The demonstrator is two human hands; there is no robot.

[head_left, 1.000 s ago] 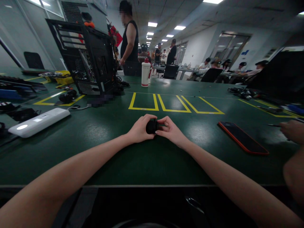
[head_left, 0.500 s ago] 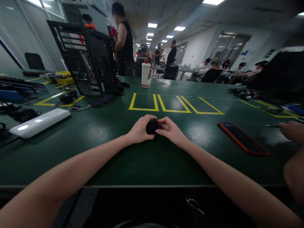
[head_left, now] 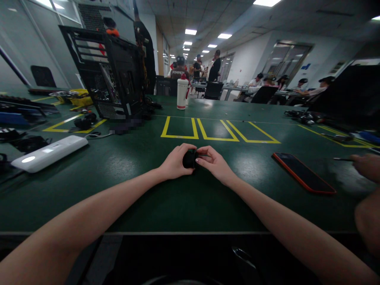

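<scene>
Tabletop (head_left: 190,209): dark green, smooth, dully reflective; yellow tape outlines (head_left: 221,138) applied across the middle; side edges run out of frame.

Computer case (head_left: 126,79): black, slatted and perforated; stands at left, its interior too dark to read.

Power strip-like device (head_left: 56,152): white, long, rounded, glossy; lit spot at near end.

Bottle (head_left: 181,95): white, cylindrical, red top; upright beyond the tape.

Phone (head_left: 303,173): dark flat face, orange-red rim; lies at right.

Left hand (head_left: 176,161): fingers curved in a C, thumb beneath, parted by the width of the small black object (head_left: 188,160), which they hold.

Right hand (head_left: 215,163): fingers bent, thumb and fingertips slightly parted at the object's right side; whether they grip it cannot be told.

Co-worker's hand (head_left: 368,166): at the right edge, cut off, holding a thin rod (head_left: 342,159).

Small black object: between both hands, over the tabletop's near middle; matt, blocky, largely covered, details indistinct.
</scene>
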